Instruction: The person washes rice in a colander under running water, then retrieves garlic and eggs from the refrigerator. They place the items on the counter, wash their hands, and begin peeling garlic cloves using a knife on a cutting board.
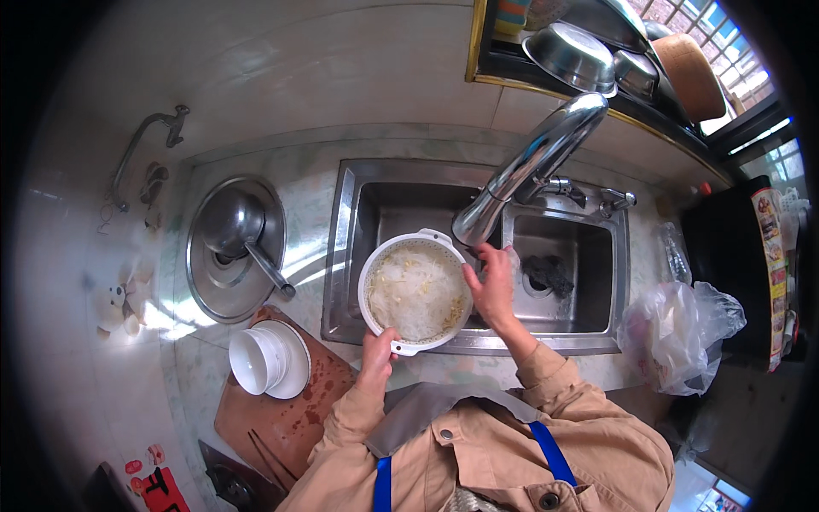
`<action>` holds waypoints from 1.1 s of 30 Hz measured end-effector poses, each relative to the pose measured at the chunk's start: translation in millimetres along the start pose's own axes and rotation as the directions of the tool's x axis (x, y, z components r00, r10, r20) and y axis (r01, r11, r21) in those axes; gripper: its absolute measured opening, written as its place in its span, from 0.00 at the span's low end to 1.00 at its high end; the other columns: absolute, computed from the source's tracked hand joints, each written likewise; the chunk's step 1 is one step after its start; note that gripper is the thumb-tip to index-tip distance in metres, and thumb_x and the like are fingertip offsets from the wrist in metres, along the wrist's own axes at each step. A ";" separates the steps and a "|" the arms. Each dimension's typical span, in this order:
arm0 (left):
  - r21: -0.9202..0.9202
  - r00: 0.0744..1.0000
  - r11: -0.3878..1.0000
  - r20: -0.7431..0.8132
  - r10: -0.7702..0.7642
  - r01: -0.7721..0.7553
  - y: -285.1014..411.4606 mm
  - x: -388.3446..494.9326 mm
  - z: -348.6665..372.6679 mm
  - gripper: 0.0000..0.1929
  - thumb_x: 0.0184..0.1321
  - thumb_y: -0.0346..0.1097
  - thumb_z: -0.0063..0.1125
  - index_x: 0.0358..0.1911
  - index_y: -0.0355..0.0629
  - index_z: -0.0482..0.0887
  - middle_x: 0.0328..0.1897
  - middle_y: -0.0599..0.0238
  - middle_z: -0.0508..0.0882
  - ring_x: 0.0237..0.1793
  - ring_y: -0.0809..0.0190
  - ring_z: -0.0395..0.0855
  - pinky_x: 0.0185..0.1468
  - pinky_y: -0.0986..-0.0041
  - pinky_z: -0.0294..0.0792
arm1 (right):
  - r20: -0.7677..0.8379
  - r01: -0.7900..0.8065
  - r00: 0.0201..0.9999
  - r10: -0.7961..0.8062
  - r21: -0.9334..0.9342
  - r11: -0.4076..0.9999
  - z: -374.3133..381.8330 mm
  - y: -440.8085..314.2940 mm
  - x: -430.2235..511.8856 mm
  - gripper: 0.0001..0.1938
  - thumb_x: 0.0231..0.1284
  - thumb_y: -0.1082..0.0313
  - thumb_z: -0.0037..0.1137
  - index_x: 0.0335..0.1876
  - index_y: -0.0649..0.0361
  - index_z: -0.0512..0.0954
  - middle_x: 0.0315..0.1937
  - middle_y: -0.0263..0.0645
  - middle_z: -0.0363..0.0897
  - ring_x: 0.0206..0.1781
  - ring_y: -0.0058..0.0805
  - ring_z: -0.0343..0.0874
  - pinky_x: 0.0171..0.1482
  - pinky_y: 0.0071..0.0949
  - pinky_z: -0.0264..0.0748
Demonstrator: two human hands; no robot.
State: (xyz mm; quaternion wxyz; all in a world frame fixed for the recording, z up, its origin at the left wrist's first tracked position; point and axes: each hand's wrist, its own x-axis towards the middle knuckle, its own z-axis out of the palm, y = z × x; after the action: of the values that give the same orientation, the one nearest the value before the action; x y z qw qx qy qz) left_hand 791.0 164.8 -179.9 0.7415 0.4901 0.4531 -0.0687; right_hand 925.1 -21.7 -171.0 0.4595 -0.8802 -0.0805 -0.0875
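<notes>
A white plastic colander [364, 296] hangs over the left sink basin, full of wet, pale, thin strands [413, 288] with small yellowish bits among them. My left hand [379, 355] grips its near handle, thumb on top. Beside the colander's right rim is my right hand [494, 285], fingers apart, thumb close to or touching the rim. The fingertips are just under the spout of a chrome faucet [534, 166]; nothing is seen in that hand. Dark scouring mesh [548, 274] lies at the drain of the right basin [579, 310].
Left of the sink, a metal ladle [233, 224] rests on a round steel lid [201, 291]. White bowls [256, 361] and chopsticks [272, 457] lie on a wet brown board [246, 422]. A plastic bag [672, 339] sits at right. Steel basins [572, 57] occupy the window ledge.
</notes>
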 end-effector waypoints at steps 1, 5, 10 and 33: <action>-0.002 1.000 1.000 0.000 0.007 -0.007 3.6 -4.9 0.3 0.16 0.42 0.25 0.49 0.39 0.38 0.74 0.22 0.66 0.76 0.12 0.71 0.69 0.08 0.82 0.55 | 0.023 -0.138 0.990 0.137 0.023 0.990 1.3 10.7 -1.4 0.13 0.56 0.64 0.54 0.45 0.59 0.75 0.32 0.41 0.76 0.36 0.36 0.76 0.42 0.32 0.71; -0.004 0.998 0.999 0.024 0.053 -0.053 25.3 -36.9 -1.9 0.07 0.43 0.26 0.50 0.29 0.38 0.75 0.18 0.68 0.74 0.11 0.72 0.67 0.09 0.83 0.54 | 0.506 -0.342 0.836 0.213 0.176 0.923 -17.8 2.4 -0.9 0.19 0.64 0.53 0.44 0.51 0.60 0.72 0.37 0.45 0.77 0.40 0.37 0.77 0.45 0.30 0.70; 0.038 1.000 0.999 -0.012 -0.002 0.003 -5.6 6.9 -11.2 0.03 0.43 0.26 0.49 0.24 0.37 0.74 0.16 0.67 0.73 0.10 0.70 0.66 0.10 0.79 0.52 | 0.488 -0.296 0.851 0.193 0.141 0.945 2.0 6.8 9.6 0.18 0.66 0.55 0.37 0.47 0.63 0.72 0.36 0.52 0.77 0.43 0.48 0.76 0.45 0.34 0.71; 0.060 0.992 0.990 -0.004 0.126 -0.126 2.3 -21.3 -0.8 0.15 0.43 0.24 0.49 0.38 0.35 0.74 0.25 0.67 0.76 0.15 0.71 0.71 0.11 0.80 0.54 | 0.298 -0.240 0.935 0.191 0.137 0.961 -20.9 6.2 -36.9 0.13 0.59 0.62 0.47 0.42 0.63 0.64 0.28 0.54 0.75 0.32 0.53 0.77 0.36 0.43 0.71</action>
State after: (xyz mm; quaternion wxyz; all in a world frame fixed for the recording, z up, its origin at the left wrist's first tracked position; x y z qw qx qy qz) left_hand 779.4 159.2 -162.7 0.7277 0.5398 0.4219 -0.0332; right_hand 888.9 -44.7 -172.6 0.5239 -0.8444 -0.0551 0.0973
